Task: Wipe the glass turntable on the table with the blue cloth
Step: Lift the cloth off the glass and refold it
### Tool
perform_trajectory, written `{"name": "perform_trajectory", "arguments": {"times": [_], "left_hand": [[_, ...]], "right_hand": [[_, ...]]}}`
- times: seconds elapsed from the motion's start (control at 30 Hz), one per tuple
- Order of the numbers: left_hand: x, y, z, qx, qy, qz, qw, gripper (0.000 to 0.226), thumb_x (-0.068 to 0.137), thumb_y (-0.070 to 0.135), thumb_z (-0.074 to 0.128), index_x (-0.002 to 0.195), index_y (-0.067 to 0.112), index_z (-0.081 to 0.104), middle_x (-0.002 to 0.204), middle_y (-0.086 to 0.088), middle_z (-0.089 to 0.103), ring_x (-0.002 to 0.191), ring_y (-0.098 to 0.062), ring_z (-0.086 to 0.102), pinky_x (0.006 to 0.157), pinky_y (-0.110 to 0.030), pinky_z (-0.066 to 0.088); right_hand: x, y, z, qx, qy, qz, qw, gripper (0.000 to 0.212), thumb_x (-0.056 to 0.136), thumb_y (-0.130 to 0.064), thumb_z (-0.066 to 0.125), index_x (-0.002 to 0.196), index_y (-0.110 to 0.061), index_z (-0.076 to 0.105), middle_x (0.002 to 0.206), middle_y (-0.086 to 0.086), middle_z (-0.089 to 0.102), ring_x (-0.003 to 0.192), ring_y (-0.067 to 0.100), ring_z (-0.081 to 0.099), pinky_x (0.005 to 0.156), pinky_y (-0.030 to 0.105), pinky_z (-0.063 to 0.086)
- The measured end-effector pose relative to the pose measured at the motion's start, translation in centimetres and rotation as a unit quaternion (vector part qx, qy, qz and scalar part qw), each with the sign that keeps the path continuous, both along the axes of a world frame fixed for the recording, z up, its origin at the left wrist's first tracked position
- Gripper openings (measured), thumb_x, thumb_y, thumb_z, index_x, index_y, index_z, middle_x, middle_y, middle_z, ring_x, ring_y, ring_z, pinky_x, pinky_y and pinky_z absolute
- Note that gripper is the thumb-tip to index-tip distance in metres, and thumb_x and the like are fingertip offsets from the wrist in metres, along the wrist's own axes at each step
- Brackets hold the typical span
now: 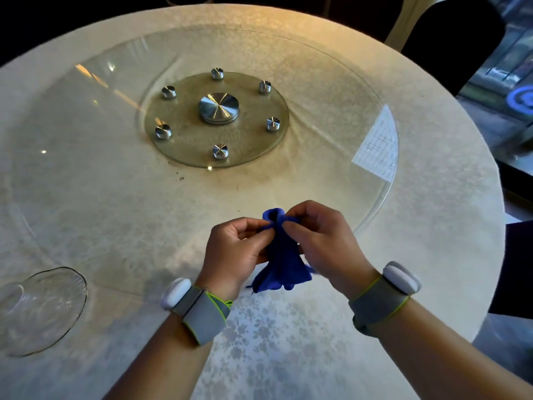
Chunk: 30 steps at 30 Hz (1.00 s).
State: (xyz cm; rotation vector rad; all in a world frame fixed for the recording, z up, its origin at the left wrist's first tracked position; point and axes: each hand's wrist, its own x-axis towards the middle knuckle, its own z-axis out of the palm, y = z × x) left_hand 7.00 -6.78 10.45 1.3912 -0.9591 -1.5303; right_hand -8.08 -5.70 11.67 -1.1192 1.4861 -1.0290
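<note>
A large clear glass turntable (331, 90) covers most of the round table, resting on a smaller glass base disc (184, 145) with a metal hub and several metal studs. A blue cloth (284, 265) hangs bunched above the turntable's near edge. My left hand (233, 252) and my right hand (323, 238) both pinch the cloth's top between thumb and fingers, close together. The lower part of the cloth dangles free below my hands.
The table (450, 215) wears a cream patterned tablecloth. A clear glass plate (66, 287) with a glass object on it sits at the near left edge. A dark chair (450, 39) stands at the far right. Grey wristbands wrap both my wrists.
</note>
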Motion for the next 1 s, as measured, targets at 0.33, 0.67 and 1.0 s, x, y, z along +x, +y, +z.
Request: {"name": "perform_trajectory", "arguments": {"times": [0.33,0.67,1.0], "left_hand": [[0.1,2.2,1.5,-0.019,0.031,0.037,0.999,0.01,0.082,-0.004,0.069,0.084,0.005,0.072,0.075,-0.018,0.075,0.069,-0.033,0.073,0.061,-0.034,0.061],[1.4,4.2,3.4,-0.001,0.097,-0.118,0.988,0.014,0.097,0.016,0.054,0.11,0.014,0.06,0.097,-0.015,0.075,0.09,-0.025,0.072,0.082,-0.032,0.058],[2.9,0.4,1.5,-0.253,-0.285,-0.263,0.886,0.079,0.078,0.013,0.077,0.143,0.035,0.038,0.145,0.009,0.039,0.125,-0.005,0.043,0.102,-0.019,0.034]], "right_hand": [[1.5,3.9,0.9,-0.104,0.201,0.033,0.973,0.019,0.091,-0.009,0.06,0.103,-0.019,0.071,0.085,-0.003,0.074,0.068,0.019,0.069,0.066,0.037,0.054],[1.1,6.3,0.8,-0.104,0.165,-0.004,0.981,0.021,0.082,-0.016,0.075,0.101,-0.023,0.07,0.091,-0.01,0.074,0.084,0.005,0.07,0.072,0.025,0.056],[-2.2,7.2,2.0,-0.063,0.023,-0.031,0.997,0.026,0.09,-0.001,0.058,0.087,-0.024,0.07,0.078,-0.003,0.073,0.072,0.012,0.062,0.064,0.026,0.049]]}}
